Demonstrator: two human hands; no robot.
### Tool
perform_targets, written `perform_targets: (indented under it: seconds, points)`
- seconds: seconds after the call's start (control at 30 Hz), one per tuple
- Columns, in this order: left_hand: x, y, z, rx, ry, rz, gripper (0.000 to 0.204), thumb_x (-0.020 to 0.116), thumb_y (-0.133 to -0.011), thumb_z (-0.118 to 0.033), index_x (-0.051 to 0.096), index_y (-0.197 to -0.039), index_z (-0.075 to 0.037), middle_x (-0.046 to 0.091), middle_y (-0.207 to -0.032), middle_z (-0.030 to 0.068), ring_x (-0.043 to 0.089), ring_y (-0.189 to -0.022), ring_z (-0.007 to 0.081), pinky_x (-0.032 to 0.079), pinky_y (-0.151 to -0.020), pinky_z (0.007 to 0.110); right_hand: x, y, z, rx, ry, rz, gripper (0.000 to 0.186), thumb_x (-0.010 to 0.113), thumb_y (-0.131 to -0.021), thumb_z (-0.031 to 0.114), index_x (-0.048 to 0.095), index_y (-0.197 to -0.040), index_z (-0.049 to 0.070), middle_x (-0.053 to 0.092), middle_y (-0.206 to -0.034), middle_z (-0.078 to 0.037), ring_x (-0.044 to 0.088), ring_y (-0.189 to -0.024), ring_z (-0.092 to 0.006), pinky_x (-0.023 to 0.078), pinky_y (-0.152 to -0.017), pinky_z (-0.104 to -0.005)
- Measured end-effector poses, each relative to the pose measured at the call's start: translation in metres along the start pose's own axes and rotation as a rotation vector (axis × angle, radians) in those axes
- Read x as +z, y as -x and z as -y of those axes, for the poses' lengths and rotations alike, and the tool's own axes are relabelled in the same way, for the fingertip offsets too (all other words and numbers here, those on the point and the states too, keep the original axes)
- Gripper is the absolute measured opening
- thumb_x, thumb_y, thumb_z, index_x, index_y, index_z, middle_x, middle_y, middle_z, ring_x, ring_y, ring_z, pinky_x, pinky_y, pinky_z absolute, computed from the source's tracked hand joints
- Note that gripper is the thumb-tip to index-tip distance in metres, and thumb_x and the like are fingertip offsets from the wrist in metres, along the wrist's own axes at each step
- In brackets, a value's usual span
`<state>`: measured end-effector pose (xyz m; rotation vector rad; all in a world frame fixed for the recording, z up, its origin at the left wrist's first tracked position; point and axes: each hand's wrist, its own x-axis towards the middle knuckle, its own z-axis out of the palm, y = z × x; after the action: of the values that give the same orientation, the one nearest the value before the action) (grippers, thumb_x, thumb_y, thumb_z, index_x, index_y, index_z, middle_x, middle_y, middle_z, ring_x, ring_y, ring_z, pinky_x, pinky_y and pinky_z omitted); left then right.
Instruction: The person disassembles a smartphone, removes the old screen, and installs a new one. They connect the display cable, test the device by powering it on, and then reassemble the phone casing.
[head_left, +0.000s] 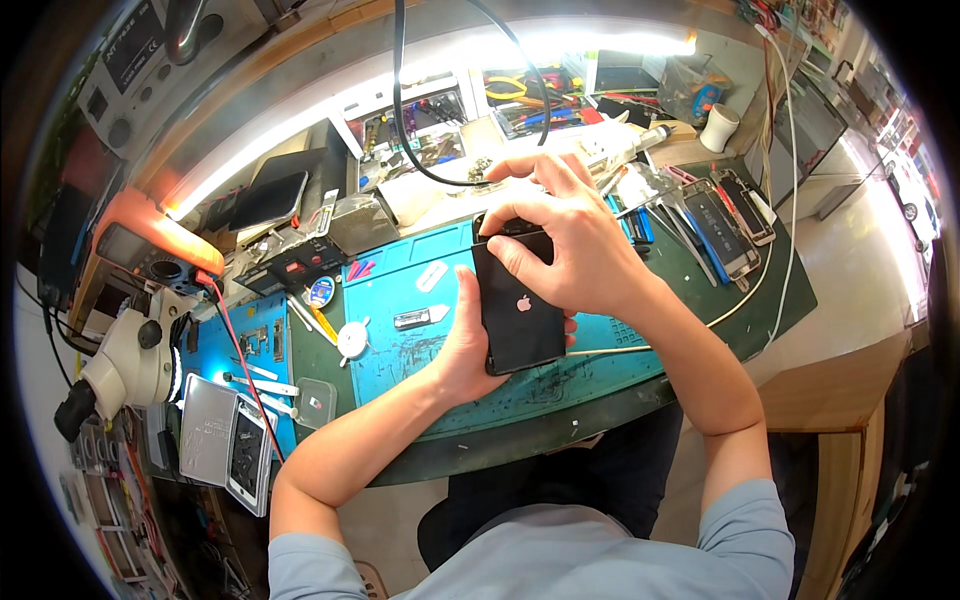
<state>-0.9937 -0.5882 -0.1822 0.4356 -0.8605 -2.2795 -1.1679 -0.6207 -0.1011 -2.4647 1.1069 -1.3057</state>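
A black smartphone (530, 330), back side up with a small pale emblem, is held over the blue work mat (400, 290). My left hand (458, 340) wraps around its lower left side, thumb along the edge and fingertips showing at the right edge. Over the phone's top left corner, by the camera area, my right hand (565, 240) has its thumb and index finger close together in a pinch. What lies between those two fingertips is too small to make out. Beside my left hand, a small blade-shaped piece (421, 317) and a white strip (431, 277) lie on the mat.
A microscope (125, 370) and an orange multimeter (150, 245) stand left. An open silver case (225, 440) sits at the table's left edge. Opened phones (715, 230) and tweezers (682, 240) lie right. A black cable (400, 110) loops above; a white cable (610, 350) crosses the mat.
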Motion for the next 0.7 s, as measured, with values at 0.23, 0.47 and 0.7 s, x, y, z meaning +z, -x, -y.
perform_targets:
  seconds: [0.23, 0.47, 0.7]
  points:
    - [0.001, 0.000, 0.000, -0.001, -0.046, 0.012, 0.111, 0.021, -0.082, -0.093, 0.048, -0.142, -0.003, 0.064, -0.125, 0.0174, 0.065, -0.115, 0.0273, 0.053, -0.102, 0.042, 0.002, -0.002, 0.000, 0.008, -0.032, 0.026, 0.012, 0.076, -0.082, 0.016, 0.074, -0.091, 0.009, 0.061, -0.125, -0.009, 0.055, -0.112, -0.0320, 0.046, -0.099, -0.0440]
    - [0.002, 0.001, -0.001, -0.015, -0.065, 0.018, 0.110, 0.018, -0.083, -0.093, 0.049, -0.140, -0.004, 0.062, -0.128, 0.0174, 0.062, -0.119, 0.0302, 0.048, -0.107, 0.046, 0.002, -0.006, 0.000, -0.034, -0.052, 0.017, 0.009, 0.075, -0.085, 0.012, 0.072, -0.089, 0.005, 0.065, -0.122, -0.009, 0.057, -0.112, -0.0312, 0.045, -0.100, -0.0424]
    - [0.004, 0.001, -0.001, -0.012, -0.025, 0.008, 0.109, 0.024, -0.084, -0.091, 0.050, -0.140, -0.001, 0.062, -0.129, 0.0148, 0.063, -0.117, 0.0259, 0.050, -0.106, 0.043, -0.006, -0.009, -0.022, 0.054, 0.047, -0.277, 0.016, 0.070, -0.095, 0.017, 0.070, -0.094, 0.001, 0.069, -0.111, -0.008, 0.062, -0.104, -0.0233, 0.046, -0.096, -0.0363]
